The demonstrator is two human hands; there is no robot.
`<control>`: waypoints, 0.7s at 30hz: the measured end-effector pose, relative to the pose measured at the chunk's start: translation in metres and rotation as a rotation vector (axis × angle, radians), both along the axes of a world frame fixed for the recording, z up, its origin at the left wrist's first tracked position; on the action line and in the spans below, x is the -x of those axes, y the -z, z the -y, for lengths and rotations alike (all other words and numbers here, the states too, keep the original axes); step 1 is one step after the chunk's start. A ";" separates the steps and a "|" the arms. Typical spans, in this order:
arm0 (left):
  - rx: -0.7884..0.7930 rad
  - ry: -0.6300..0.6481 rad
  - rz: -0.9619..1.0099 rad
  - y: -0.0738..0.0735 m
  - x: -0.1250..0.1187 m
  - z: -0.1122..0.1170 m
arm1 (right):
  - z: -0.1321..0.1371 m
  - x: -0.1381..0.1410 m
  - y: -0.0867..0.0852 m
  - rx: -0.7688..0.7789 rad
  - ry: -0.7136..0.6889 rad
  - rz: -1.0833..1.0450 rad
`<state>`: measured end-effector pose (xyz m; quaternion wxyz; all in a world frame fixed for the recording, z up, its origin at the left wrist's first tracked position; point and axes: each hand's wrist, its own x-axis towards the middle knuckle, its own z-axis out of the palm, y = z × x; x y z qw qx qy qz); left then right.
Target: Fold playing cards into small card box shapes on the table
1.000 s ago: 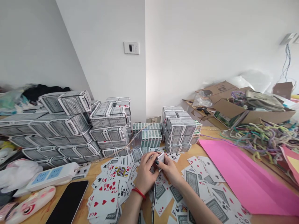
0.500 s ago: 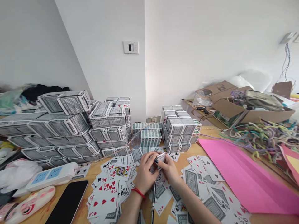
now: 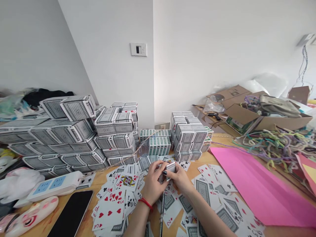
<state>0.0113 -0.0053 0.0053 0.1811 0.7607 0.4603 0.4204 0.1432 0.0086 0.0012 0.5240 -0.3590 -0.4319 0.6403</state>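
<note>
My left hand (image 3: 153, 183) and my right hand (image 3: 181, 179) meet over the middle of the wooden table (image 3: 100, 180). Both are closed on a small stack of playing cards (image 3: 170, 168) held between the fingertips. A red band circles my left wrist. Loose playing cards (image 3: 111, 205) lie face up and face down all round the hands, some hidden under my forearms.
Stacks of boxed card decks (image 3: 74, 135) fill the back left and centre (image 3: 189, 136). A phone (image 3: 71, 215) and a power strip (image 3: 53, 186) lie at the left. Pink paper (image 3: 249, 184), tangled yarn (image 3: 276, 144) and cardboard boxes (image 3: 261, 120) are at the right.
Both hands keep hold of the card stack and shift only slightly; the fingers adjust on it. Nothing else on the table has moved.
</note>
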 end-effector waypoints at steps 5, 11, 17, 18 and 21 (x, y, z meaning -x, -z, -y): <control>0.021 0.023 0.004 -0.001 0.000 0.001 | 0.000 0.001 0.000 0.043 0.041 -0.009; 0.031 0.019 0.041 -0.003 -0.001 0.002 | -0.001 0.003 0.005 0.059 0.050 -0.031; -0.016 0.045 0.048 -0.004 -0.002 0.002 | -0.001 0.002 0.004 0.067 0.086 -0.063; -0.025 0.047 0.046 -0.005 -0.002 0.002 | -0.001 0.002 0.004 0.068 0.093 -0.070; -0.024 0.054 0.037 -0.005 -0.003 0.003 | -0.001 0.001 0.004 0.061 0.120 -0.072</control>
